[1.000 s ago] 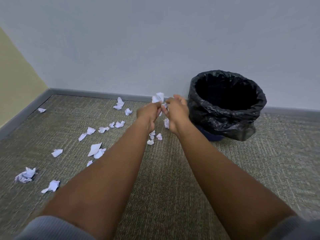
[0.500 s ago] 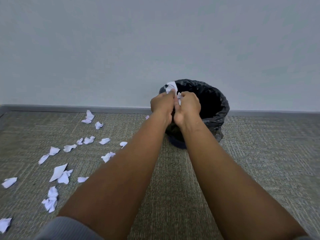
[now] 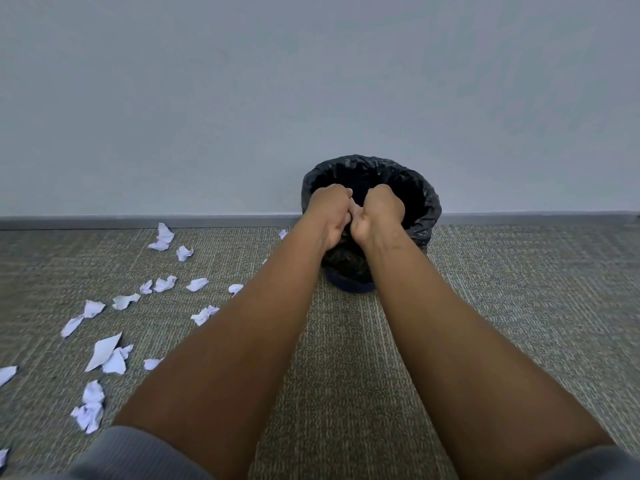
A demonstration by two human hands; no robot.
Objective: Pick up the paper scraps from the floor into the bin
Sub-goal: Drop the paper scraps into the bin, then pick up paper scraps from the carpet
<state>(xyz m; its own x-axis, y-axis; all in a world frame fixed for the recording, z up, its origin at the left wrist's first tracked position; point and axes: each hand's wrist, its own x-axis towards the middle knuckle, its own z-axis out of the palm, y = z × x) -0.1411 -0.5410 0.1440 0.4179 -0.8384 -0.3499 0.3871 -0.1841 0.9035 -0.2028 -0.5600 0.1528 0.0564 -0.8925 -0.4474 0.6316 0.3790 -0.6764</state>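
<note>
Two hands are held together over the mouth of the round bin lined with a black plastic bag, which stands against the grey wall's baseboard. The left hand and the right hand touch at the thumbs, wrists raised, fingers curled down into the bin opening. No paper shows between or below them, so it cannot be told whether the fingers grip a load or have let it go.

More than a dozen crumpled white paper scraps lie on the grey-green woven carpet floor, all to the left of the bin. The nearest one sits just beside the bin's left wall, partly hidden by the left forearm. Others trail away from the bin toward the lower left edge of the view.

Judged status: deposit step in hand; most of the task remains.

Hazards from this position:
- Light scraps may cling to the fingers or the bag and fall outside the bin on withdrawal. Cause: low weight, loose bag folds at the rim.
- The bag rim may be dragged inward if the hands catch it. Cause: loose liner.
- The scrap beside the bin may be overlooked. Cause: occlusion by the forearm.
</note>
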